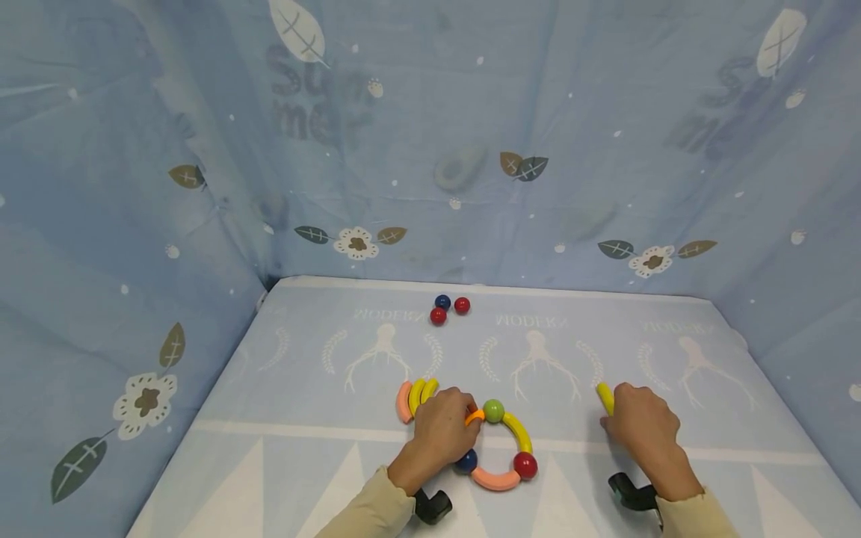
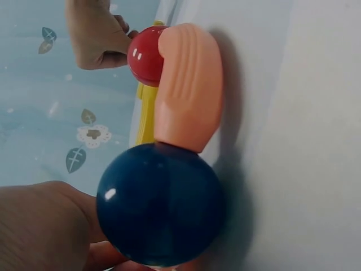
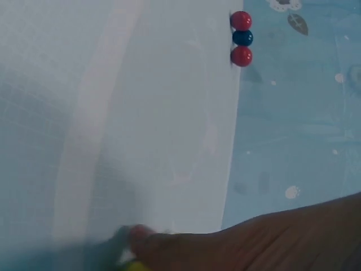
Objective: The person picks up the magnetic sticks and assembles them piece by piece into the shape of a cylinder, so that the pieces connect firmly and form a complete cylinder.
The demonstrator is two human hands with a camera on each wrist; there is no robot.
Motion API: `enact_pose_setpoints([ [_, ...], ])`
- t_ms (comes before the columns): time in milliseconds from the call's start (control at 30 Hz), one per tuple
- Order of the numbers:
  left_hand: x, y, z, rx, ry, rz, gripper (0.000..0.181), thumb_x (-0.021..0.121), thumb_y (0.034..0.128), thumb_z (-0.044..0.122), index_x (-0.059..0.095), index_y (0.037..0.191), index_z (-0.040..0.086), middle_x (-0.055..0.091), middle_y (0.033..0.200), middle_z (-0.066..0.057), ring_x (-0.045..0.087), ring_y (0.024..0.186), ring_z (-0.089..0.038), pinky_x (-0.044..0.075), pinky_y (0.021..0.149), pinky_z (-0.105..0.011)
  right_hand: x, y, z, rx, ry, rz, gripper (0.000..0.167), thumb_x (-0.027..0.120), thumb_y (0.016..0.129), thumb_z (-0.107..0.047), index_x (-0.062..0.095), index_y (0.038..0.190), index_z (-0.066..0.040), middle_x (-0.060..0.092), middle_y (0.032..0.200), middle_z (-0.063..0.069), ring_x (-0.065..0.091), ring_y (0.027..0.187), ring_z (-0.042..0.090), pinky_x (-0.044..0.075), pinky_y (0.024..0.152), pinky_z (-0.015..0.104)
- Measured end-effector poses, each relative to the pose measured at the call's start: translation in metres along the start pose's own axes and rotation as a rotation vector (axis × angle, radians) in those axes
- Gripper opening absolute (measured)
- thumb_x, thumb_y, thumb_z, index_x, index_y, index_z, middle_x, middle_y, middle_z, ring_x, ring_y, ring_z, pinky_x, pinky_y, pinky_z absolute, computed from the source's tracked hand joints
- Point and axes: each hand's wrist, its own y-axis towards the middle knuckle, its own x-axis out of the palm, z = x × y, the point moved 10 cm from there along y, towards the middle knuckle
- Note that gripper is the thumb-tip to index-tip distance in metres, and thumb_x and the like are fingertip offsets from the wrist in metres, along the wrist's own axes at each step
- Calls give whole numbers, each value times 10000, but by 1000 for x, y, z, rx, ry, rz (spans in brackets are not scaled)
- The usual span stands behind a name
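In the head view a ring of curved pieces and balls lies on the table: a green ball (image 1: pixel 494 411), a yellow curve (image 1: pixel 518 432), a red ball (image 1: pixel 525 465), a salmon curve (image 1: pixel 495 479) and a blue ball (image 1: pixel 466 461). At its left side my left hand (image 1: pixel 440 426) pinches an orange curve (image 1: pixel 475 416). Well to the right, my right hand (image 1: pixel 644 426) grips another yellow curve (image 1: pixel 605 397), whose far end sticks out. The left wrist view shows the blue ball (image 2: pixel 161 204) joined to the salmon curve (image 2: pixel 190 87).
Two red balls (image 1: pixel 462 305) and a blue ball (image 1: pixel 442 302) sit near the table's back edge. A loose salmon curve (image 1: pixel 404 402) and yellow curves (image 1: pixel 417 395) lie just beyond my left hand. Patterned blue cloth (image 1: pixel 430 149) hangs behind and at both sides.
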Motion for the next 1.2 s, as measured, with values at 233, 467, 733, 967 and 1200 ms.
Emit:
enact_pose_setpoints([
  [233,-1,0,0,15,-1,21,112,777,818,252,734,859,157,482,702,84,433,573,-84,334,465,-248,6,-3,-10,-63,36,-28,274,776,791,-129,613,884,71,535,697,101,521,596,259,455,514,432],
  [467,0,1,-1,19,-12,27,116,774,818,256,738,864,155,477,701,90,423,562,-75,329,456,-242,5,-1,-44,-249,300,112,222,840,763,-163,737,865,5,628,721,3,520,625,154,445,560,312],
  [733,1,1,-2,15,-16,19,126,780,819,271,741,865,159,468,690,97,417,565,-69,331,459,-235,17,-2,-78,-337,582,142,316,793,829,-112,670,1097,2,611,899,35,488,573,134,433,496,243],
  [967,1,1,-2,22,-9,20,137,781,824,285,738,867,162,469,694,95,421,572,-67,332,469,-232,22,-7,-106,-405,666,173,255,832,788,-113,707,1005,-62,654,884,12,513,539,96,451,493,243],
  [1200,1,0,-1,22,-7,18,140,775,832,286,737,870,156,466,691,87,422,563,-71,328,467,-235,21,-13,-128,-524,689,208,253,849,752,-67,719,969,-72,681,877,8,529,543,51,475,501,237],
])
